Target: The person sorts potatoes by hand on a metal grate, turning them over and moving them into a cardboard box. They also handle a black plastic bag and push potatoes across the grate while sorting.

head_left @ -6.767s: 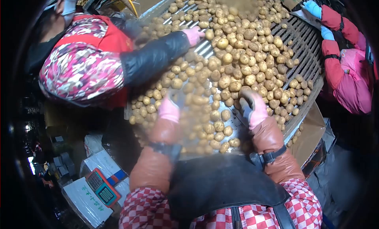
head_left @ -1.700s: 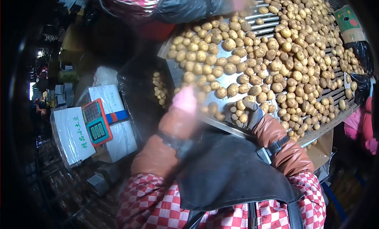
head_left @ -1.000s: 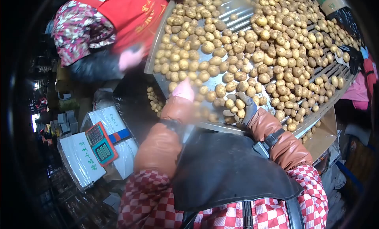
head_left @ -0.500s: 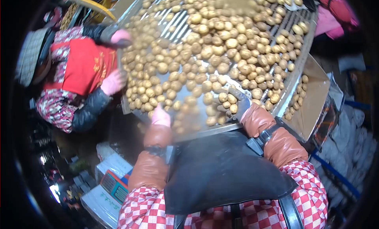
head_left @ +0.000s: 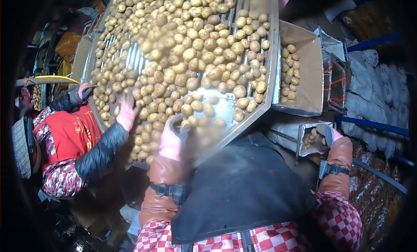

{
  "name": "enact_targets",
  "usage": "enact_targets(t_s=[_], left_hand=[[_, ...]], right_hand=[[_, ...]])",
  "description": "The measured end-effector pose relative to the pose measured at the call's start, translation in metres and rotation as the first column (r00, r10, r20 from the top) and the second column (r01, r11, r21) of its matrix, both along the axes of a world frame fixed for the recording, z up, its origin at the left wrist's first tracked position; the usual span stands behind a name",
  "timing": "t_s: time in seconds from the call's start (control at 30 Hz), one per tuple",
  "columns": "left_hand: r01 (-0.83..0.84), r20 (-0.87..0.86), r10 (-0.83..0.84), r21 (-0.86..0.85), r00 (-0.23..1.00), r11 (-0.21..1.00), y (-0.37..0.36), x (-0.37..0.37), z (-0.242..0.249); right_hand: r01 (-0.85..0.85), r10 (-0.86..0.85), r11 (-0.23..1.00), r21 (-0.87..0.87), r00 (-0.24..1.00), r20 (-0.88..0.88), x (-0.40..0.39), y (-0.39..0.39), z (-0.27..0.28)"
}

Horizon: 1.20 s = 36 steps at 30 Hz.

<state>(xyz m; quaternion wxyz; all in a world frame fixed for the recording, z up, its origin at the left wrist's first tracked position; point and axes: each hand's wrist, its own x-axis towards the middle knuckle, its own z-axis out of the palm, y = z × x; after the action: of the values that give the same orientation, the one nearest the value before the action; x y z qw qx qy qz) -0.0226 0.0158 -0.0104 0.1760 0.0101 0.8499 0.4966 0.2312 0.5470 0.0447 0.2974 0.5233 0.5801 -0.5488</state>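
Observation:
Many potatoes [head_left: 191, 56] cover a slatted metal table [head_left: 226, 141]. My left hand [head_left: 173, 137], in a pink and grey glove, rests among the potatoes near the table's front edge, its fingers curved; a blur hides what lies under them. Off to the right, my right hand [head_left: 329, 134], also gloved, is at the mouth of a white bag [head_left: 304, 141] with potatoes inside. Its fingers point down over the bag's opening, and a potato shows beside them. Whether it still grips any potato cannot be made out.
A co-worker in a red apron [head_left: 71, 130] stands at the left, one pink-gloved hand [head_left: 127, 113] over the potatoes. An open cardboard box [head_left: 306, 78] holding potatoes is attached at the table's right side. White sacks [head_left: 378, 87] and blue rails [head_left: 373, 127] lie farther right.
The view has turned right. My right hand has left the table, where it held several potatoes, and is now at the white bag. The co-worker's hand has reached farther over the potatoes.

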Motion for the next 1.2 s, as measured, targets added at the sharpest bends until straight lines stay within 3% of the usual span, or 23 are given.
enact_targets(t_s=[0.03,0.07,0.1,0.13,0.17,0.2,0.27,0.4,0.47,0.5,0.53,0.6,0.63,0.67,0.73,0.77,0.87,0.93,0.97,1.03,1.13,1.17,1.2], left_hand=[[0.016,0.020,-0.016,0.019,1.000,1.000,0.008,-0.004,0.000],[0.052,0.025,-0.051,-0.019,0.998,0.998,0.026,-0.007,0.015],[0.086,0.025,-0.084,-0.058,0.996,0.995,0.046,-0.008,0.037],[0.144,0.046,-0.143,-0.020,0.989,0.989,0.063,-0.009,0.055],[0.250,0.118,-0.266,0.139,0.957,0.958,0.084,-0.008,0.069],[0.320,0.194,-0.385,0.297,0.902,0.900,0.108,-0.008,0.080],[0.382,0.274,-0.514,0.414,0.813,0.826,0.146,-0.001,0.101],[0.510,0.017,-0.512,0.081,0.859,0.857,0.147,-0.002,0.110],[0.541,-0.232,-0.524,0.009,0.819,0.841,0.117,-0.008,0.079],[0.364,0.054,-0.377,0.163,0.925,0.917,0.109,-0.008,0.093],[0.083,0.329,-0.166,0.250,0.930,0.965,0.102,-0.007,0.107],[-0.035,0.251,0.004,0.117,0.968,0.993,0.074,0.001,0.102],[0.106,-0.182,-0.151,-0.236,0.972,0.966,0.053,0.007,0.074],[-0.046,-0.025,0.046,-0.011,0.999,0.999,0.034,0.009,0.051],[-0.257,0.175,0.218,0.253,0.960,0.933,0.031,0.008,0.035],[-0.168,0.115,0.148,0.189,0.982,0.967,0.029,0.010,0.038],[0.241,-0.190,-0.314,-0.329,0.930,0.913,0.042,0.007,0.063],[0.251,-0.294,-0.467,-0.552,0.834,0.795,0.033,0.016,0.043],[0.182,-0.385,-0.490,-0.611,0.783,0.770,0.021,0.022,0.018],[0.114,-0.330,-0.446,-0.685,0.832,0.719,-0.009,0.027,-0.007],[0.183,0.127,-0.132,-0.702,0.983,0.689,-0.041,0.027,0.030],[0.187,0.094,-0.173,-0.719,0.980,0.669,-0.050,0.036,0.047],[0.189,0.057,-0.219,-0.738,0.974,0.648,-0.059,0.044,0.064]], right_hand=[[-0.292,0.282,0.912,0.288,0.956,0.076,0.010,0.005,0.000],[-0.545,0.504,0.664,0.512,0.832,0.232,0.018,0.008,0.000],[-0.170,0.295,0.856,0.488,0.936,-0.192,0.009,-0.004,-0.010],[0.194,0.006,0.937,0.292,0.825,-0.565,-0.014,-0.032,-0.019],[-0.058,0.200,0.956,0.287,0.845,-0.495,-0.055,-0.060,0.003],[-0.002,-0.036,0.998,-0.058,0.761,-0.648,-0.072,-0.086,-0.007],[0.028,-0.590,0.648,-0.761,0.650,-0.479,-0.105,-0.138,-0.029],[-0.237,-0.044,0.923,-0.304,0.718,-0.695,-0.146,-0.161,-0.025],[0.084,-0.404,0.815,-0.574,0.792,-0.458,-0.149,-0.093,-0.040],[0.264,-0.569,0.711,-0.651,0.760,-0.313,-0.150,-0.058,-0.047],[0.389,-0.695,0.665,-0.637,0.634,-0.339,-0.154,-0.016,-0.044],[0.628,-0.836,0.493,-0.601,0.153,-0.527,-0.168,0.072,-0.007],[0.694,-0.814,0.376,-0.615,-0.071,-0.577,-0.174,0.099,0.011],[0.631,-0.827,0.378,-0.678,-0.099,-0.553,-0.160,0.175,-0.032],[0.657,-0.772,0.468,-0.592,-0.023,-0.636,-0.181,0.152,-0.026],[0.658,-0.744,0.517,-0.547,0.030,-0.668,-0.196,0.129,-0.025],[0.485,-0.608,0.782,-0.391,0.452,-0.653,-0.231,0.032,-0.057],[0.108,-0.566,0.776,-0.621,0.553,-0.611,-0.250,-0.011,-0.121],[-0.083,-0.013,0.995,-0.055,0.431,-0.902,-0.250,-0.050,-0.133],[0.069,-0.280,0.927,-0.369,0.781,-0.559,-0.264,-0.150,-0.056],[-0.201,0.007,0.848,-0.491,0.930,-0.367,-0.270,-0.205,-0.007],[-0.242,0.123,0.826,-0.509,0.959,-0.257,-0.277,-0.214,-0.001],[-0.449,0.315,0.812,-0.374,0.875,-0.367,-0.286,-0.213,-0.013]])
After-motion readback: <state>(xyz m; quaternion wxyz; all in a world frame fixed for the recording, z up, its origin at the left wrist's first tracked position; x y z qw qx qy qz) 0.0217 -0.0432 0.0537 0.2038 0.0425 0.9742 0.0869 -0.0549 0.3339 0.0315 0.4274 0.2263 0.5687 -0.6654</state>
